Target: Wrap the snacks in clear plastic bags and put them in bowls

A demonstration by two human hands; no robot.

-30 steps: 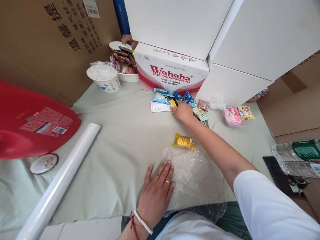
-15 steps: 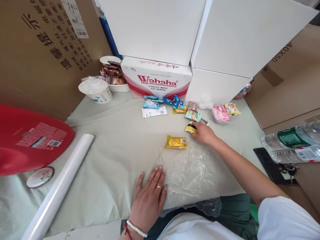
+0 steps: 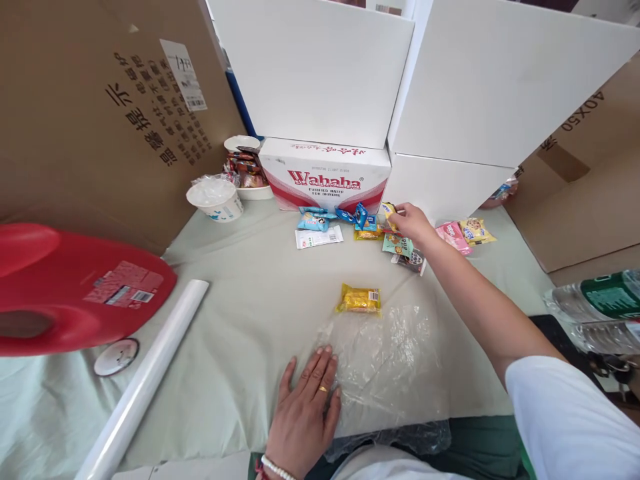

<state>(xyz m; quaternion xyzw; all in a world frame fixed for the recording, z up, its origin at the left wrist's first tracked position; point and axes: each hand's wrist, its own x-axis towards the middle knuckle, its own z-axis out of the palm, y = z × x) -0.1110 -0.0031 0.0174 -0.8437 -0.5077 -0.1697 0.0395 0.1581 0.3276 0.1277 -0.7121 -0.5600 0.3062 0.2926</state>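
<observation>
1. Since half a second ago, the right hand (image 3: 411, 222) has gone farther back with its small yellow packet (image 3: 389, 210), past the green packet (image 3: 397, 245).
2. Its fingertips pinch the small yellow packet, up off the cloth (image 3: 250, 280); its tiny print is too small to read.
3. Flat and palm down, with fingers a bit apart, the left hand (image 3: 305, 407) is in the same spot as before, on the edge of the clear plastic sheet (image 3: 385, 360).
4. Just left of the right hand, a white and red box (image 3: 325, 177) says "Wahaha", then "PURIFIED WATER FOR DRINKING".
5. Just below the right hand are the green packet and a dark packet (image 3: 413, 262).
6. Past the left hand's fingers, a gold packet (image 3: 359, 299) shows a barcode.
7. Far left of both hands, a big brown carton (image 3: 100, 200) says 温馨提示 in big letters.
8. Nearer the left hand, off to its left, a red jug (image 3: 75, 273) has a barcode label.
9. Far right of the right hand, another brown carton (image 3: 595, 207) says "40X50".
</observation>
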